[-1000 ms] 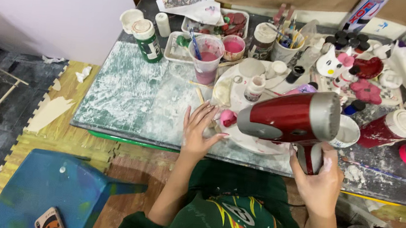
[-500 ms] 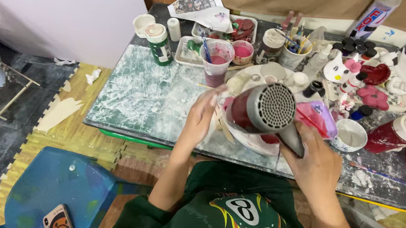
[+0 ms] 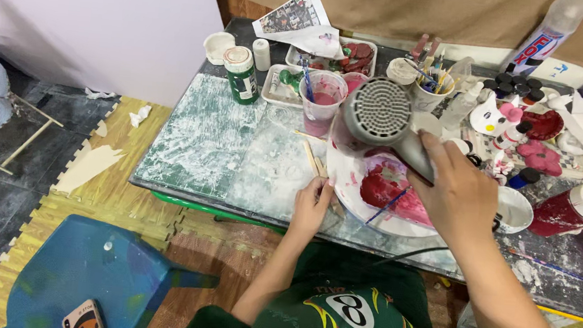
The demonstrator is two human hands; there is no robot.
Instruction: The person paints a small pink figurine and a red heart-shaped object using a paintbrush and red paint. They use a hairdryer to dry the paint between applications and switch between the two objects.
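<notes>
Over a paint-spattered desk (image 3: 202,142), a person's right hand (image 3: 461,196) grips the grey handle of a hair dryer (image 3: 380,115), fingers clamped round it, its meshed rear intake now facing the head camera and its nozzle aimed down at a white plate (image 3: 345,190) holding a red-and-pink painted piece (image 3: 391,187). A second ago the dryer lay side-on, its red barrel in full view; half a second ago it was already turning, and it now stands nearly end-on above the plate. The left hand (image 3: 312,208) has stayed at the plate's near left edge, fingers loosely curled and touching the rim beside some wooden sticks (image 3: 313,160); it holds nothing that can be made out. The swing suggests air is being directed onto wet paint, though no airflow can be seen. A thin blue brush (image 3: 386,206) lies across the painted piece. Behind the plate stand a clear cup of pink water (image 3: 321,103) with brushes, a green paint bottle (image 3: 241,75) and many small pots. A dark cord (image 3: 410,253) trails off the desk's near edge.
</notes>
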